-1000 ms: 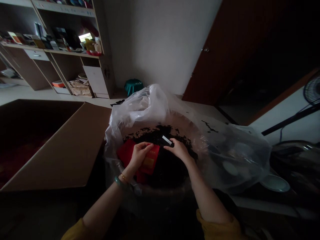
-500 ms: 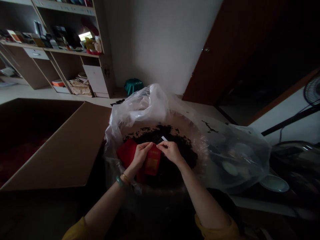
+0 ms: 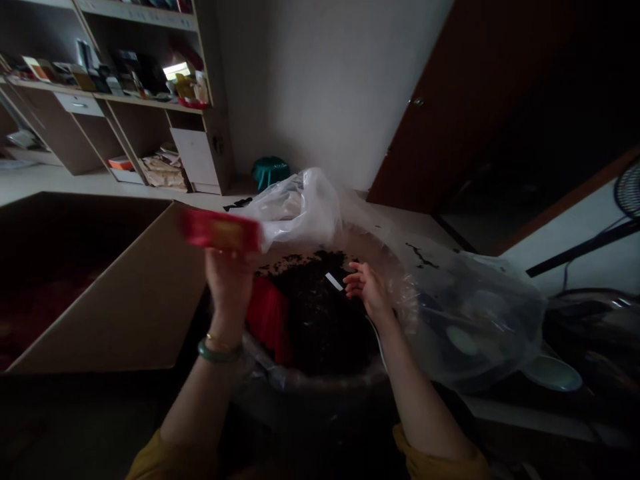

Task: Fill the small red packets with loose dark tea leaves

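My left hand (image 3: 230,277) is raised at the basket's left rim, closed on a red packet (image 3: 220,230) with a gold patch; both are blurred by motion. Over the dark loose leaves (image 3: 320,327) hovers my right hand (image 3: 367,287), fingers apart and nothing in them. A white strip (image 3: 334,281) lies on the leaves just left of those fingers. More red packets or red cloth (image 3: 270,317) lie at the left side of the leaves, partly behind my left forearm. Clear plastic (image 3: 320,213) lines the round basket that holds the leaves.
A large cardboard box (image 3: 125,287) with red contents stands at the left. Plastic sheeting (image 3: 480,327) spreads over the right side. Behind are a shelf unit (image 3: 195,160), a green bin (image 3: 270,172) and a brown door (image 3: 425,133). A fan (image 3: 627,190) stands at the far right.
My left hand has lifted the red packet up and left, toward the cardboard box. My right hand has let go of it, moved right and opened.
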A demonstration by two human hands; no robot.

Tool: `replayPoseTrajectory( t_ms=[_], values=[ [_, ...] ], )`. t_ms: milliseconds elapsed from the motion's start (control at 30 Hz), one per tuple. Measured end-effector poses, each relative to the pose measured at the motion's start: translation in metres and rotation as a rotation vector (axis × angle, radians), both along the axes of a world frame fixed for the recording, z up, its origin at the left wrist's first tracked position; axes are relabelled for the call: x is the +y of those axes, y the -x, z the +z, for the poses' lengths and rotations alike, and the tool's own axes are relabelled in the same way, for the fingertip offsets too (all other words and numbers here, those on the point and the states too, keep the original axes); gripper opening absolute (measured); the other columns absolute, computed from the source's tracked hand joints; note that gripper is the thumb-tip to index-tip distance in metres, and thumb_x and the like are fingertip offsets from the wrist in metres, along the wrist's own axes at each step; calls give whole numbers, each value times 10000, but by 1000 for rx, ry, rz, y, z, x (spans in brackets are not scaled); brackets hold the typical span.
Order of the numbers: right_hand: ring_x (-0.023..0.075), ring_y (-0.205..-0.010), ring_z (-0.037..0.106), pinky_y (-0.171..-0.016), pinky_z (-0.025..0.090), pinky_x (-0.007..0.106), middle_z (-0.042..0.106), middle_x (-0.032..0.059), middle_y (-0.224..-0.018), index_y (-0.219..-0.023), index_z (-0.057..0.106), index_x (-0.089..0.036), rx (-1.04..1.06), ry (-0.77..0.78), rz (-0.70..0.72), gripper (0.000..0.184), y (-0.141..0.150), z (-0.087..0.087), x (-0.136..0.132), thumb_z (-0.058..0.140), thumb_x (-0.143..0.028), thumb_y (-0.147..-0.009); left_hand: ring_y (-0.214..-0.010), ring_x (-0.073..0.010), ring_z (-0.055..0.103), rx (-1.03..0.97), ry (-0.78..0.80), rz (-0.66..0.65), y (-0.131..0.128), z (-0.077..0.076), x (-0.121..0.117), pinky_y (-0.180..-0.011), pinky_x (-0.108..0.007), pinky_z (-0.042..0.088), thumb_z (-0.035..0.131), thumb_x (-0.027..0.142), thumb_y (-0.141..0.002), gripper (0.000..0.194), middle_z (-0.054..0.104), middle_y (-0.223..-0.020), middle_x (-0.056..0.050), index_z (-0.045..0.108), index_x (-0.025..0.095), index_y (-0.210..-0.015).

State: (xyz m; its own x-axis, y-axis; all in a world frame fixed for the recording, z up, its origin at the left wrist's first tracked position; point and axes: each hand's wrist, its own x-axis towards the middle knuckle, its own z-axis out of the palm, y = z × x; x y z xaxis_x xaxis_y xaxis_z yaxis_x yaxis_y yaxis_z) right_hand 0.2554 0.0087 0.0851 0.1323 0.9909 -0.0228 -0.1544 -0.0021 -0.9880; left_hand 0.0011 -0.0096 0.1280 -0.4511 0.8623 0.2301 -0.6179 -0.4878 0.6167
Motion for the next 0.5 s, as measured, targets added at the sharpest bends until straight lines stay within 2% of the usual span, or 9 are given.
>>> replayPoseTrajectory(
  t_ms=[33, 100, 167, 200, 267, 300, 367, 500],
  values=[
    [113, -485, 591, -399, 483, 197, 668, 17, -641, -993, 601, -168, -6, 3, 5, 477, -1, -1, 1, 525, -593, -792, -795, -121, 629, -41, -57, 54, 9, 7, 2, -640, -222, 502, 700, 540, -671, 421, 657, -1051, -2, 639, 303, -1014],
    [112, -485, 588, -403, 476, 201, 664, 11, -645, -962, 612, -171, -70, 19, 44, 466, 3, -4, 1, 545, -591, -774, -692, -101, 616, -15, 47, 79, 16, 7, 2, -574, -212, 480, 749, 456, -648, 424, 659, -996, -15, 639, 292, -1023],
    [110, -458, 562, -391, 448, 202, 637, -2, -596, -848, 627, -170, -231, 50, 141, 430, 15, -10, -4, 568, -585, -755, -572, -59, 550, 180, 221, 36, 10, -8, -2, -505, -179, 426, 801, 313, -593, 408, 650, -834, -3, 660, 219, -964],
    [108, -442, 545, -385, 426, 202, 619, -9, -562, -774, 627, -171, -347, 63, 215, 407, 23, -14, -9, 578, -575, -752, -568, -56, 543, 285, 291, -2, 6, -18, -4, -511, -174, 421, 801, 289, -585, 383, 642, -782, 2, 669, 186, -930],
    [109, -434, 529, -394, 389, 204, 599, -12, -516, -657, 613, -178, -616, 69, 390, 376, 46, -23, -24, 599, -541, -755, -568, -55, 532, 370, 359, 22, -2, -37, -7, -510, -165, 409, 780, 289, -590, 322, 631, -730, 16, 669, 164, -864],
    [118, -490, 567, -441, 402, 208, 631, -1, -556, -658, 628, -181, -744, 43, 504, 337, 58, -28, -32, 628, -504, -752, -564, -57, 527, 389, 378, 15, -5, -44, -7, -506, -164, 401, 769, 294, -594, 307, 630, -714, 18, 668, 159, -850],
    [153, -618, 632, -531, 422, 226, 676, 15, -648, -720, 651, -189, -969, -3, 640, 279, 80, -37, -47, 712, -461, -697, -566, -65, 525, 415, 396, -16, -5, -51, -6, -504, -168, 391, 753, 303, -603, 296, 636, -708, 15, 666, 156, -844],
    [236, -827, 667, -653, 452, 282, 701, 62, -900, -1015, 616, -204, -1312, 24, 765, 529, 103, -46, -65, 808, -426, -575, -588, -80, 536, 504, 417, -109, -3, -53, -4, -539, -184, 395, 739, 316, -615, 286, 654, -726, 3, 671, 155, -842]
  ],
)
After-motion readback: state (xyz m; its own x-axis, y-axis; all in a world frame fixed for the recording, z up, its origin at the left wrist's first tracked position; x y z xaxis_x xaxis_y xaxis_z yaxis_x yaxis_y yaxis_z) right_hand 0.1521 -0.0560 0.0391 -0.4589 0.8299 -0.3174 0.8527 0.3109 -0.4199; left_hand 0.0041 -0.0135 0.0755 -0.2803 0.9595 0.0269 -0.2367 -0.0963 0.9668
